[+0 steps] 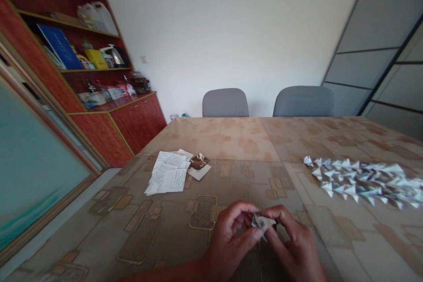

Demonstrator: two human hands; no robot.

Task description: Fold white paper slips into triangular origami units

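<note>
Between my two hands, just above the near part of the table, is a small folded piece of printed paper (pixel 262 222). My left hand (pixel 233 233) pinches its left side between thumb and fingers. On its right side, my right hand (pixel 291 238) grips it with the thumb below and a finger on top. The paper has a pointed, folded shape, with grey print on it; part of it is hidden by my fingers. Farther right lie rows of folded paper pieces (pixel 360 180) with pointed tips. Left of my hands rests a fanned stack of flat printed paper slips (pixel 168 172).
A brown crumpled item (pixel 199 161) sits on a white slip beside the stack. The patterned table (pixel 244 141) has two grey chairs (pixel 225 102) at its far edge. A red-brown shelf cabinet (pixel 115 105) with bottles and boxes stands left, near a glass sliding door (pixel 36 176).
</note>
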